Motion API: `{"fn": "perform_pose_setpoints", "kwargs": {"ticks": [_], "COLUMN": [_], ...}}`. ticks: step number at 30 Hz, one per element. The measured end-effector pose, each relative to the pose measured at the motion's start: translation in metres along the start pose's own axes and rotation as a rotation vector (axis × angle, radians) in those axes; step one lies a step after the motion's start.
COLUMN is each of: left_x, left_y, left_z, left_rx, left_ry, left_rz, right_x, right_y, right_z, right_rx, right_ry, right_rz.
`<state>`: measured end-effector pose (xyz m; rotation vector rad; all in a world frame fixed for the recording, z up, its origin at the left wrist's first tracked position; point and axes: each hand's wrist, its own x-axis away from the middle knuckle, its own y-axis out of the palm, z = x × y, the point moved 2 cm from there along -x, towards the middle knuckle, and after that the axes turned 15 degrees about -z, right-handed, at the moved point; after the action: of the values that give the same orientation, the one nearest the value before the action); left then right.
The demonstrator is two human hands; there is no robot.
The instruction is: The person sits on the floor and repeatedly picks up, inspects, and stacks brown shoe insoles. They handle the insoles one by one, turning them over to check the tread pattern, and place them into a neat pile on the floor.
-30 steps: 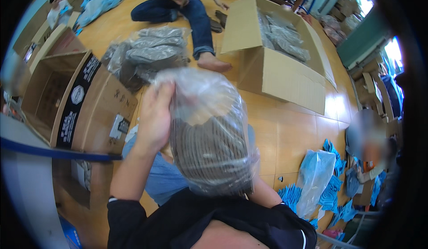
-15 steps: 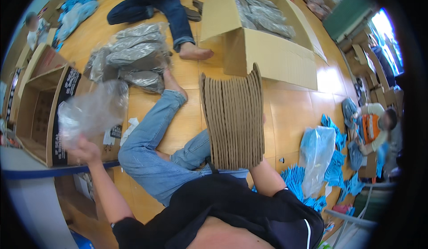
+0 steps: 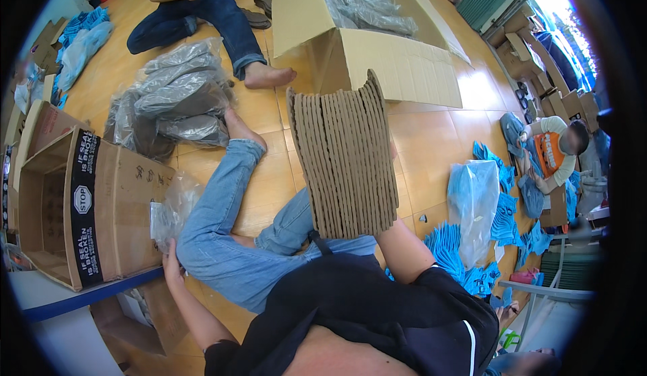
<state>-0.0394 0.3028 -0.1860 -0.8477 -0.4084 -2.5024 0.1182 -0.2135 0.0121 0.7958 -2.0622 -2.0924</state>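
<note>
Seated on a light brown wooden floor [image 3: 269, 180], legs in blue jeans stretched forward. At the left, lying on its side, an open brown cardboard box with a black tape band [image 3: 128, 201].

In the middle, raised in the air in front of the chest: a tall stack of brown ribbed cardboard-like sheets [image 3: 344, 160]. Stands on edge, with the long axis pointing up and away, only slightly tilted. Rests at its lower end on the right hand, at the top of the right forearm [image 3: 404, 248]. Cannot tell how this grip closes, because the stack hides the fingers.

Down at the left, just beside the box and touching the knee: a crumpled clear plastic bag [image 3: 172, 207], empty. Lies directly above the left hand [image 3: 170, 261], whose grip is clamped on the lower end of the bag. Well apart from the stack, so only the right hand is near the stack.

Compared with half a second ago: the bag is now lowered from the air to the floor beside the box, and the left arm is down. The stack remains upright at nearly the same place.
</note>
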Motion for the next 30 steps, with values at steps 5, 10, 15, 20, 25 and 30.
{"fn": "perform_pose_setpoints", "kwargs": {"ticks": [5,10,15,20,25,30], "left_x": [0.073,0.131,0.16,0.176,0.195,0.178], "left_y": [0.069,0.214,0.285,0.31,0.365,0.384], "left_z": [0.035,0.041,0.046,0.063,0.092,0.111], "left_rx": [-0.428,-0.173,-0.575,-0.332,0.054,0.314], "left_ry": [0.747,0.828,0.966,0.847,0.768,0.474], "left_rz": [0.522,-0.127,-0.579,-0.681,-0.681,-0.947], "right_x": [-0.005,-0.026,-0.032,-0.03,-0.029,-0.049], "right_y": [-0.001,0.007,0.018,0.029,0.042,0.055], "right_z": [0.007,0.019,0.022,0.018,0.029,0.052], "right_rx": [0.044,0.165,0.168,0.18,0.508,1.627], "right_ry": [-0.027,-0.045,-0.095,-0.054,0.193,0.237], "right_rz": [0.103,0.176,0.198,0.151,0.068,-0.082]}}
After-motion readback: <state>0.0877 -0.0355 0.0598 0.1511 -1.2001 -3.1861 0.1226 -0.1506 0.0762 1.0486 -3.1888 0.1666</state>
